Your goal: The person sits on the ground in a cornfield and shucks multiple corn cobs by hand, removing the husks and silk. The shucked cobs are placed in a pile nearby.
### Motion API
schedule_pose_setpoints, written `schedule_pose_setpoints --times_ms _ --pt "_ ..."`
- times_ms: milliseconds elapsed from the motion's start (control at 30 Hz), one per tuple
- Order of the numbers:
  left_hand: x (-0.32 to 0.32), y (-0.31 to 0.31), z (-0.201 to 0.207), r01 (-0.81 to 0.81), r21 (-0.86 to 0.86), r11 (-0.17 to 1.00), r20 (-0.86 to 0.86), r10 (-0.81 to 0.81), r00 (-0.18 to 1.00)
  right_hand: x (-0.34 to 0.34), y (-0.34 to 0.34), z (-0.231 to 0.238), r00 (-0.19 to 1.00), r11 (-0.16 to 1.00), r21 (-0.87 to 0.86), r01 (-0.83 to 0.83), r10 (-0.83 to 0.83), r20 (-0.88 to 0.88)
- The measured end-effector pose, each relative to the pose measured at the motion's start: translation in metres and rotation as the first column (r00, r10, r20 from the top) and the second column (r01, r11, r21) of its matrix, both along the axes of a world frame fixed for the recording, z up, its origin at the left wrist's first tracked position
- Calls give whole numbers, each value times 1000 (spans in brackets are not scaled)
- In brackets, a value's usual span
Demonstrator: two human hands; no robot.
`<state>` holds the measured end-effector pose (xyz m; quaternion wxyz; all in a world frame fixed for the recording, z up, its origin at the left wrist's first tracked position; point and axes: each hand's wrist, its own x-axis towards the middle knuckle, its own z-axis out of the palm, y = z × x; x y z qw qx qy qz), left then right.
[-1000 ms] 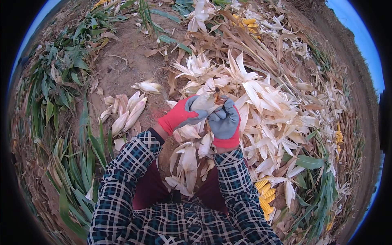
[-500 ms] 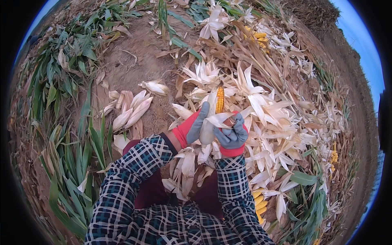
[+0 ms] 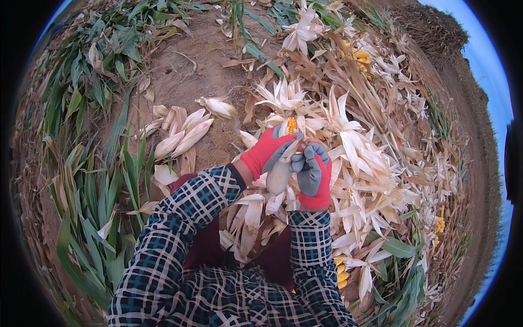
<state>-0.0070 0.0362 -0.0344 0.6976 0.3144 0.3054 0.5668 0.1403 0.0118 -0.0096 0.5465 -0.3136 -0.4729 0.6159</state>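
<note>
head view: mid-scene, a partly bared corn ear (image 3: 292, 125) stands between the hands, kernels at its far end; it could slip if the left grip loosens. left gloved hand (image 3: 276, 148) curls around it; right gloved hand (image 3: 311, 166) pinches husk (image 3: 279, 176) (fingertips partly hidden).

Bare brown soil (image 3: 169, 87) spreads across the upper middle, with a thin curved dry stem (image 3: 194, 61) lying on it. A heap of cut green leaves (image 3: 87, 65) covers the upper left, and long green blades (image 3: 81, 261) sprawl along the lower left. A small green tuft (image 3: 236, 22) stands near the top. Dry brown stalks (image 3: 340, 84) lie slantwise at upper right. Green foliage (image 3: 406, 289) bunches at lower right. Beyond rise a dark brushy mound (image 3: 436, 32) and blue sky (image 3: 485, 60).
</note>
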Motion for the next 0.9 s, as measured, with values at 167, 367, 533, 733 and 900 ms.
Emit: schedule_pose_setpoints --times_ms 167,367,533,733,900 --pt "8 8 -21 -102 39 994 -90 105 990 -6 3 4 989 993 -19 117 -118 -88" --pt "-15 29 -30 -311 -25 950 -166 303 938 -22 10 -31 958 965 -141 -220 186 -219" --pt "-110 72 -47 -695 -154 702 -243 655 715 -33 -66 -12 911 862 -382 -332 398 105" --pt "-114 76 -42 -595 -58 802 -54 593 804 11 -69 -12 790 751 -510 -420 579 202" --pt "-81 70 -14 -580 239 779 -256 627 736 43 -59 17 938 972 -217 87 -7 345"
